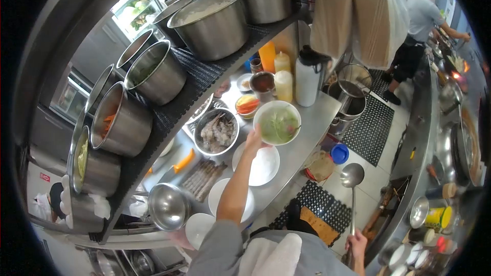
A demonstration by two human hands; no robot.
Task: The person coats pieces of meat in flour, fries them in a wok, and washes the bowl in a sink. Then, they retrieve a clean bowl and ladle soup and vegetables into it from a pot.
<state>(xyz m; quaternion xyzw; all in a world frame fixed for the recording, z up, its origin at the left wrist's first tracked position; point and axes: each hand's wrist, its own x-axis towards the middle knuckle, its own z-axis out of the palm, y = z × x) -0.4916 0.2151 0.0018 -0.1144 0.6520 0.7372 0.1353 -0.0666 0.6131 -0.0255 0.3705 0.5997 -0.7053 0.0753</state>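
My left hand (pixel 253 139) is closed on the near left rim of a white bowl (pixel 261 125) over the steel counter. Inside the bowl are pale green liquid and leafy herbs (pixel 280 125). Down at my right side, my right hand (pixel 357 243) grips the handle of a long metal ladle (pixel 353 176), its round head up and seemingly free of food. Below my left forearm are a white plate (pixel 263 166) and another white dish (pixel 245 205). Left of the held bowl stands a bowl of raw shrimp (pixel 219 132), with more shrimp (pixel 200 180) laid in a row nearby.
Steel pots (pixel 207 28) line the shelf above the counter. Squeeze bottles (pixel 283 84) stand at the back beside a white flask (pixel 308 79). An orange-handled knife (pixel 183 160) lies left. A co-worker (pixel 422 15) works at the stove line on the right, where a flame shows.
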